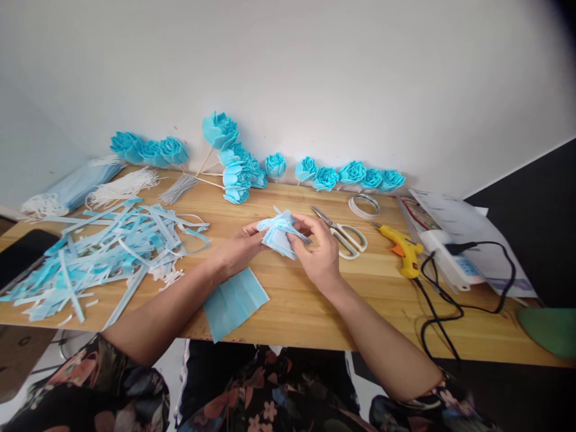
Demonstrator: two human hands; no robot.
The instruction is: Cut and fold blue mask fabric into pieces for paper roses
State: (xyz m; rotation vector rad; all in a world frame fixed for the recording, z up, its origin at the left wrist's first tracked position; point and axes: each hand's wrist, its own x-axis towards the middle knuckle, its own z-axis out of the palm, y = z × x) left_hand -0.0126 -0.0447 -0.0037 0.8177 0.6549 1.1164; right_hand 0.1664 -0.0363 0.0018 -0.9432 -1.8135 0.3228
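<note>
Between my two hands, above the middle of the wooden table (297,318), is a folded bundle of light blue face-mask fabric (279,235) with layers fanning out. My left hand (243,245) grips its left side, the fingers partly hidden behind it. The thumb and fingers of my right hand (317,249) pinch its right side. A flat blue sheet of mask fabric (236,304) lies below, beside my left forearm. Scissors (344,234) with white handles rest just right of my right hand.
Blue fabric flowers (353,174) line the wall, some on sticks. Cut strips (121,246) are heaped at left near a phone (29,258) and stacked masks (85,180). At right are a tape roll (364,206), a yellow glue gun (405,249), a power strip (454,258) and black cables.
</note>
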